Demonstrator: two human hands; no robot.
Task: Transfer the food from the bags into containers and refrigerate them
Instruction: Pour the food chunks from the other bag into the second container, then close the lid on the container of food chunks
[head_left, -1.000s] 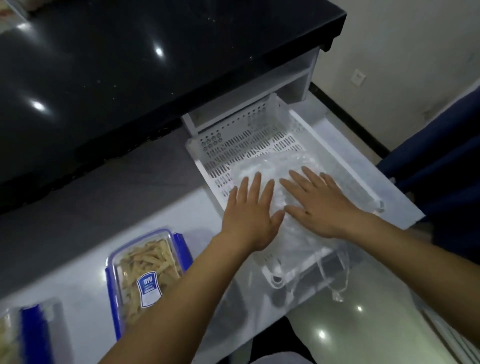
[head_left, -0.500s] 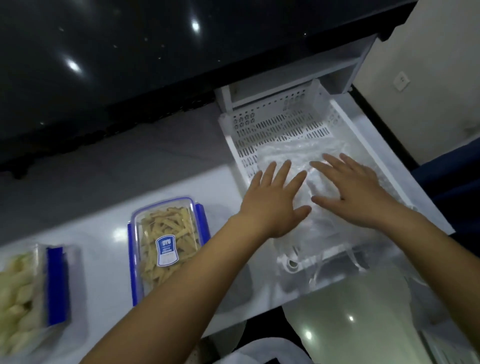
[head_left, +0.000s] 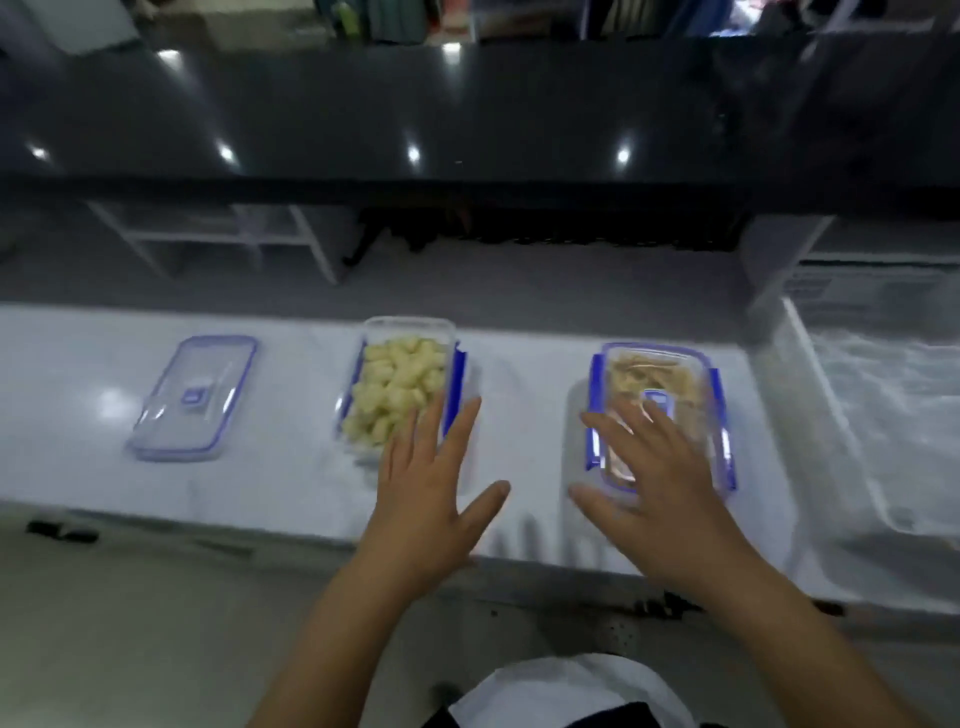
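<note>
Containers: two filled tubs on the white bench, well apart. The open container holds pale yellow chunks and sits mid-bench; the lidded container of tan strips sits to its right.
Loose lid: clear lid with blue rim lies flat at the left of the bench, apart from both tubs. Likely belongs to the open tub.
Left hand: hovers over the near right corner of the open container, fingers spread and extended, holding nothing. Contact with the rim cannot be told through the blur.
Right hand: over the near half of the lidded container, fingers splayed, thumb out to the left, nothing gripped. Whether the palm presses the lid cannot be told.
Basket: white slatted tray at the right edge, with crumpled clear plastic in it.
Step in hand, judged: food is out of the bags; what remains is closing up and chilling.
Doing it well: check all four blue clips on the right tub are snapped down. Fetch the loose lid, seat it square on the open tub, press the centre, then the clips. Carry each tub level, gripped at the sides.
Risk: heaped chunks may block the lid seal; lifting by the lid alone could pop it.
</note>
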